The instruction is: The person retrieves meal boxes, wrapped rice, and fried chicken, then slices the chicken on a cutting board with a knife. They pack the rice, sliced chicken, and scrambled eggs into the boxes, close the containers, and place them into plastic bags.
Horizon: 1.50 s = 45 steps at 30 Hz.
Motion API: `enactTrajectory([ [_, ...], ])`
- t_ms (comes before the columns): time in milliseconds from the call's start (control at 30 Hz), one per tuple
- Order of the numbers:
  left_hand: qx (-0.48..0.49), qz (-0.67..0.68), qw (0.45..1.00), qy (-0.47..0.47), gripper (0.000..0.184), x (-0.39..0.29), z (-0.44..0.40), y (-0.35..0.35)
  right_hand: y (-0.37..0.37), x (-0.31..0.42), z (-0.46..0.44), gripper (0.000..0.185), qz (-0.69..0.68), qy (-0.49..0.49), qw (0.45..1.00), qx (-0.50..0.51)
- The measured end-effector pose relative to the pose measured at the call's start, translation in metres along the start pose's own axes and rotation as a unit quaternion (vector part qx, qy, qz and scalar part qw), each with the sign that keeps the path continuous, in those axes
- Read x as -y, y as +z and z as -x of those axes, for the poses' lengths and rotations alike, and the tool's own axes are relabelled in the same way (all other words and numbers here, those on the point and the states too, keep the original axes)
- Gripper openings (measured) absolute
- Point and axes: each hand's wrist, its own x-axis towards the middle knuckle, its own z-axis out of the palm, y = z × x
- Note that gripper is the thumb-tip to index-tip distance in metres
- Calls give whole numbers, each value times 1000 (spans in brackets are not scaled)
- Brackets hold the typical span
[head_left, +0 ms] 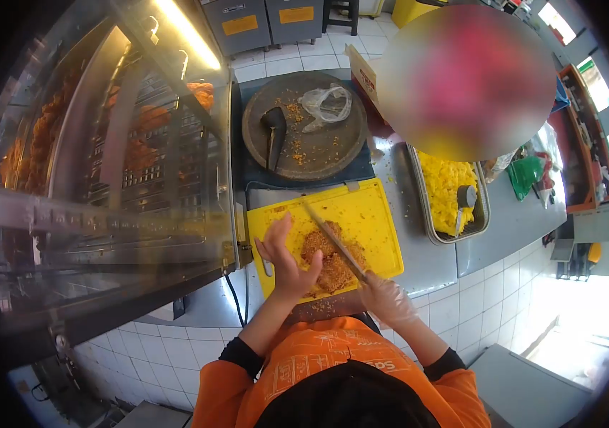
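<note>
The glass-and-metal food cabinet (104,208), lit by a bright tube, stands at my left, beside the grey metal desk (508,221). On the desk before me lies the yellow rectangular cutting board (379,214); beyond it sits the dark, round, shallow mortar (318,160), and to the right the rectangular metal tray (427,214) of yellow shredded food. The golden-brown, rough-crusted fried food (338,272) rests on the board, between my two hands. My left grip (286,260) is open, fingers spread, just beside the fried food; whether the thumb touches it I cannot tell. My right grip (388,302), in clear plastic, is closed around the long metal knife (336,242), its blade slanting across the fried food.
</note>
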Motion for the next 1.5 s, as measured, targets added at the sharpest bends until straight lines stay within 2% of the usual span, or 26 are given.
enactTrajectory([
  [33,-61,23,998,25,64,1,-19,-1,8,4,1,21,44,-21,999,0],
  [67,6,49,996,76,54,4,-39,3,16,5,4,21,89,-43,995,3],
  [133,136,101,971,171,35,13,-78,18,43,-10,6,26,73,-21,996,42],
  [233,206,114,953,192,22,30,-95,62,37,9,-2,29,89,15,992,85],
  [300,201,132,960,146,22,44,-87,73,20,23,-9,32,107,33,987,112],
  [333,199,141,962,122,22,46,-84,74,12,25,-10,33,102,1,989,106],
  [400,209,186,960,21,20,57,-83,75,4,30,-9,35,84,-62,990,95],
  [433,212,207,955,-25,19,60,-85,75,5,30,-12,35,92,-46,988,113],
  [500,256,192,946,-43,19,61,-89,73,7,26,-23,37,111,-18,984,138],
  [533,276,186,941,-52,19,59,-90,74,12,18,-25,37,120,-40,984,125],
  [633,301,123,946,-3,22,48,-91,70,31,-2,-19,38,135,-86,984,84],
  [733,274,106,955,42,22,43,-92,71,34,-2,-16,36,125,-86,988,42],
  [833,180,108,968,138,19,32,-98,66,24,1,-20,34,136,-77,988,-18],
  [900,114,138,970,165,19,22,-114,66,19,5,-5,31,175,-93,978,-58],
  [933,98,156,969,164,19,17,-109,64,25,1,4,30,155,-79,984,-33],
  [967,152,148,970,116,19,17,-110,64,28,-6,3,28,136,-68,988,-13],
  [1000,152,150,972,98,18,23,-108,69,26,-12,-11,27,124,-68,990,-10],
  [1133,173,173,970,-6,12,45,-96,88,11,3,-19,43,159,-26,985,53],
  [1233,203,174,962,-62,10,59,-101,97,-3,14,-24,49,143,-62,984,81],
  [1333,204,157,965,-40,8,57,-100,98,13,-2,-28,49,149,-53,984,76],
  [1433,185,118,974,53,8,40,-101,93,35,-20,-29,51,107,-104,989,-14],
  [1500,148,122,977,97,8,42,-97,96,35,-20,-25,46,104,-86,991,-6],
])
